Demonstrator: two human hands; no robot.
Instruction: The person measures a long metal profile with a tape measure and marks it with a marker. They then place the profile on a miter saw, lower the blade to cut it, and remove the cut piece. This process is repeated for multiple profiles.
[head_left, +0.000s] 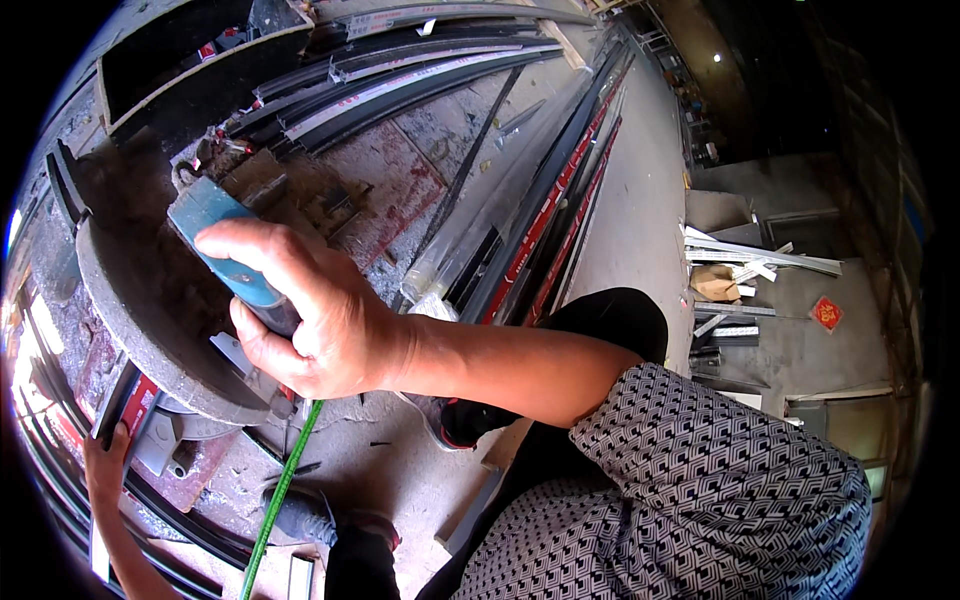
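- Right hand (322, 322) wraps the blue saw handle (222, 225); looks heavy, best gripped right there.
- Left hand (104, 466) touches the red-labelled strip (139, 402) beside the guard (150, 335), grip unclear; probably stiff, slick.

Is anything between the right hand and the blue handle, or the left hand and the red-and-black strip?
Nothing visible: the right hand grips the blue handle directly, and the left hand touches the red-and-black strip.

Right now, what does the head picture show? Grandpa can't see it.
A person's right hand grips a blue handle beside a curved grey guard, while the left hand touches a red and black bar. Long dark bars lie beyond.
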